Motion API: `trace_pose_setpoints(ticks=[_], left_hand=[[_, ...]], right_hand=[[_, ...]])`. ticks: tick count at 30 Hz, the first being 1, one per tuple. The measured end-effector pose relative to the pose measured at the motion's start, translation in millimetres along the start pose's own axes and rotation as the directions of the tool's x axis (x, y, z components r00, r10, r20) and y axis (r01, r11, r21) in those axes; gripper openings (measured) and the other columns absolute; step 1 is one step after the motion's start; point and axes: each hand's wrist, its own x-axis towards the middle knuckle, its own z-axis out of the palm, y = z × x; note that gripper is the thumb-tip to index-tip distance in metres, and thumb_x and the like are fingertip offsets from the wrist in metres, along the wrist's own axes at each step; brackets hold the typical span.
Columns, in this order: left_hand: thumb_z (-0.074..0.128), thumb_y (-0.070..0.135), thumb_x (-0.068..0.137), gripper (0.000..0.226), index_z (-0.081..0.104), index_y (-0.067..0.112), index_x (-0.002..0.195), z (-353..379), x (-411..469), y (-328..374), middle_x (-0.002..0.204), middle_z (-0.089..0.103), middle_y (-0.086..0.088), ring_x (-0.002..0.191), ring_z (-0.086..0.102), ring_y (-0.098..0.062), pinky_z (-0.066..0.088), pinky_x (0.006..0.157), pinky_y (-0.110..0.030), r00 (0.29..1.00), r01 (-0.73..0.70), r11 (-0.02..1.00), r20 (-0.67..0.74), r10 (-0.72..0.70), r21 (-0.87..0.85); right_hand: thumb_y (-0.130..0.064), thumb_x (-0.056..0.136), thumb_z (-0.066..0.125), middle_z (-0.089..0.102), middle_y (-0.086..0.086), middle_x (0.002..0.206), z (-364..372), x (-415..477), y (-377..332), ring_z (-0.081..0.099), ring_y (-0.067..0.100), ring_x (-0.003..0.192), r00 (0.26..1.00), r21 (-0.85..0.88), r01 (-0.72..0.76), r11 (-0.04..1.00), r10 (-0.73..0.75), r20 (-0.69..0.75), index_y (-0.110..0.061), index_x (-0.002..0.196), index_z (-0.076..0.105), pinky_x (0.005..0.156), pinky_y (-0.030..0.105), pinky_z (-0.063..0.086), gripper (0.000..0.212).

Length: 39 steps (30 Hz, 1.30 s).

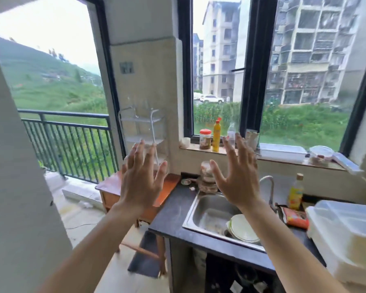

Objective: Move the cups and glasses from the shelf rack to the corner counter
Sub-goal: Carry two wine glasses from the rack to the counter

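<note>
A pale tiered shelf rack [143, 127] stands on a small wooden table [112, 186] against the tiled pillar. Faint clear glasses [138, 103] stand on its top tier; the blur hides their number. My left hand [143, 182] is raised in front of the rack's lower tiers, fingers spread, holding nothing. My right hand [236, 176] is raised over the dark counter [173, 212] beside the sink, fingers spread and empty. A stack of small cups or bowls [207, 176] stands in the counter's back corner, between my hands.
A steel sink [209, 216] with a faucet [267, 182] holds plates [242, 228]. A white lidded box [347, 235] fills the counter's right end, next to an oil bottle [296, 192]. Jars and a yellow bottle [216, 135] line the windowsill. A balcony railing [72, 142] lies left.
</note>
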Motion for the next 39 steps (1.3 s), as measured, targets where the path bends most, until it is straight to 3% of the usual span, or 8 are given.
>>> trace_pose_setpoints(ticks=[12, 17, 21, 30, 39], left_hand=[[0.029, 0.058, 0.094, 0.072, 0.033, 0.016, 0.152, 119, 153, -114, 0.162, 0.024, -0.013, 0.15, 0.02, -0.028, 0.024, 0.118, -0.052, 0.991, 0.131, 0.98, 0.005, -0.133, 0.151], [0.03, 0.06, 0.091, 0.077, 0.035, 0.012, 0.151, 141, 226, -164, 0.158, 0.034, -0.014, 0.144, 0.033, -0.031, 0.035, 0.112, -0.051, 0.986, 0.164, 0.968, -0.015, -0.164, 0.192], [0.035, 0.056, 0.093, 0.072, 0.031, 0.017, 0.154, 161, 267, -214, 0.159, 0.032, -0.012, 0.146, 0.03, -0.029, 0.035, 0.112, -0.052, 0.98, 0.2, 0.959, -0.036, -0.197, 0.201], [0.043, 0.049, 0.099, 0.071, 0.023, 0.013, 0.157, 261, 370, -346, 0.163, 0.022, -0.012, 0.151, 0.018, -0.025, 0.021, 0.12, -0.045, 0.984, 0.175, 0.985, -0.042, -0.175, 0.003], [0.047, 0.047, 0.099, 0.073, 0.012, 0.02, 0.157, 339, 515, -471, 0.164, 0.018, -0.008, 0.149, 0.021, -0.026, 0.026, 0.116, -0.047, 0.982, 0.191, 0.924, 0.067, -0.179, -0.33]], right_hand=[[-0.06, 0.097, 0.038, 0.023, 0.017, 0.166, 222, 149, 43, 0.03, 0.035, 0.15, 0.992, 0.16, 0.029, 0.987, -0.048, 0.117, -0.015, 0.156, 0.034, 0.119, 0.055, 0.031, 0.074], [-0.058, 0.098, 0.041, 0.022, 0.016, 0.167, 300, 232, 39, 0.034, 0.034, 0.148, 0.989, 0.262, 0.044, 0.964, -0.08, 0.128, -0.017, 0.157, 0.027, 0.116, 0.053, 0.035, 0.074], [-0.058, 0.098, 0.041, 0.019, 0.014, 0.168, 359, 268, 29, 0.031, 0.032, 0.15, 0.977, 0.279, 0.097, 0.955, -0.145, 0.155, -0.018, 0.159, 0.023, 0.117, 0.048, 0.032, 0.075], [-0.064, 0.097, 0.038, 0.016, 0.012, 0.169, 490, 351, 21, 0.031, 0.03, 0.151, 0.978, 0.185, 0.042, 0.982, -0.078, 0.192, -0.023, 0.16, 0.017, 0.117, 0.048, 0.033, 0.078], [-0.056, 0.097, 0.051, 0.022, 0.009, 0.166, 597, 469, -12, 0.036, 0.03, 0.147, 0.962, 0.136, -0.134, 0.982, 0.097, 0.254, -0.025, 0.16, 0.021, 0.116, 0.048, 0.036, 0.077]])
